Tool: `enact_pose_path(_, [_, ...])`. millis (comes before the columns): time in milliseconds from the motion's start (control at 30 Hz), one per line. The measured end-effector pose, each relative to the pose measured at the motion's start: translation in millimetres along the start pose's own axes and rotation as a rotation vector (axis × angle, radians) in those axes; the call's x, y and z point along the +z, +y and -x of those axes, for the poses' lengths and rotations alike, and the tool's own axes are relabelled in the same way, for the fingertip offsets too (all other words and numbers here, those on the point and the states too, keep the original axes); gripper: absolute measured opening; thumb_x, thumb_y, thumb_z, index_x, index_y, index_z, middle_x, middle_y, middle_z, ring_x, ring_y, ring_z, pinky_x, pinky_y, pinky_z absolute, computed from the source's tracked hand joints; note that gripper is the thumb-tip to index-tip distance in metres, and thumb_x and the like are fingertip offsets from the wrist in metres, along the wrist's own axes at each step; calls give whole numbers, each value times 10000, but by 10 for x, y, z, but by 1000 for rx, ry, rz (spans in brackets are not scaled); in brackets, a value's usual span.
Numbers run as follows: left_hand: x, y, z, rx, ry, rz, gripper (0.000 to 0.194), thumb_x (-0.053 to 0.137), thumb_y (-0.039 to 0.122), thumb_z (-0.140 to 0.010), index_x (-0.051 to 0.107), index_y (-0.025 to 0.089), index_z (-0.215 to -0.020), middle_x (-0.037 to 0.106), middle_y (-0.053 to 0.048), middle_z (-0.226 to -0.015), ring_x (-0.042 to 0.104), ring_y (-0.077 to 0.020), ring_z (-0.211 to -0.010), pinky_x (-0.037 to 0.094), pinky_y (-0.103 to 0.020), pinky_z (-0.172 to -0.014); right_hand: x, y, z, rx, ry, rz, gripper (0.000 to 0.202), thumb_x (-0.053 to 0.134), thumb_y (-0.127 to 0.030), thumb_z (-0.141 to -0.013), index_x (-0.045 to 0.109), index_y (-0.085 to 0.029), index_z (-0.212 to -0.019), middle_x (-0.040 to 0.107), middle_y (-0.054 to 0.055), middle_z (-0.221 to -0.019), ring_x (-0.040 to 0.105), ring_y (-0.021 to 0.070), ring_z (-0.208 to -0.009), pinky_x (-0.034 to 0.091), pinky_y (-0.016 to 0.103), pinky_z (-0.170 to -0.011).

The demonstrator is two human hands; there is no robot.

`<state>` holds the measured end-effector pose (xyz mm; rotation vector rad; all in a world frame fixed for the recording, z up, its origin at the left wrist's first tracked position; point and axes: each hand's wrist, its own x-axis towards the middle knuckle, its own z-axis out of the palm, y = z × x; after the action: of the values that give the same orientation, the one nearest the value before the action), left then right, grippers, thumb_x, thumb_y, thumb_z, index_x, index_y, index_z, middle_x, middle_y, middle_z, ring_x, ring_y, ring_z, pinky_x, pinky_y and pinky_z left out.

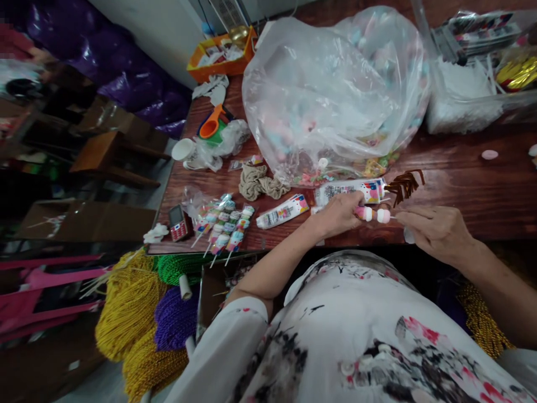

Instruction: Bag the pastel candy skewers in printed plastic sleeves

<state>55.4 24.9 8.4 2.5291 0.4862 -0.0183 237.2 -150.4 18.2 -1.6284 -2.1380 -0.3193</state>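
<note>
My left hand (pixel 340 214) is closed around one end of a marshmallow skewer (pixel 383 216), with pink and white pieces showing beyond the fingers. My right hand (pixel 436 229) is pinched at the thin stick on the skewer's other end, where a small clear piece shows beneath the fingers. Just behind my left hand lies a stack of printed wrappers (pixel 369 191), and brown twist ties (pixel 405 187) fan out beside it. Another pile of wrappers (pixel 283 211) rests to the left. Several wrapped marshmallow skewers (pixel 226 226) lie near the table's front edge.
A big clear bag of marshmallows (pixel 327 84) fills the table's back middle. At the right stands a clear bin (pixel 461 106) of packaging. A phone (pixel 178 223), a white cup (pixel 183 149), a beige cloth (pixel 258 183) and an orange basket (pixel 222 66) occupy the left side.
</note>
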Motion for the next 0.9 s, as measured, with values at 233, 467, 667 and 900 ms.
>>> enact_pose_path(233, [-7,131,10,57,-107,-30,413,688,450,-812,581,159,-1085,701,-72,-947,654,-227,-886,443,-290,-734,8,-32,-76,-37,104,122,275,517,-64,-815,692,-162,-1003,687,31,-746,580,147,-683,376,296,-651])
enact_pose_path(467, [-15,182,25,74,-172,122,408,740,416,-759,580,180,-1051,693,-36,-943,652,-211,-863,469,-291,-742,22,-98,-128,-139,68,128,211,514,-86,-828,689,-140,-931,684,39,-724,571,146,-666,361,304,-641])
enact_pose_path(667, [21,195,70,93,-137,-16,496,599,245,-816,464,151,-1284,678,-115,-1126,645,-264,-1030,495,-352,-839,-16,-97,-167,99,-140,-41,221,480,-127,-902,694,-169,-873,697,28,-736,584,133,-627,338,285,-589])
enact_pose_path(900, [-78,-2,185,-40,-66,-234,496,510,91,-766,510,128,-1261,651,-161,-1227,608,-287,-1151,476,-396,-941,-103,28,-100,167,-121,-6,216,484,-210,-945,694,-188,-900,729,29,-800,612,157,-692,391,294,-653])
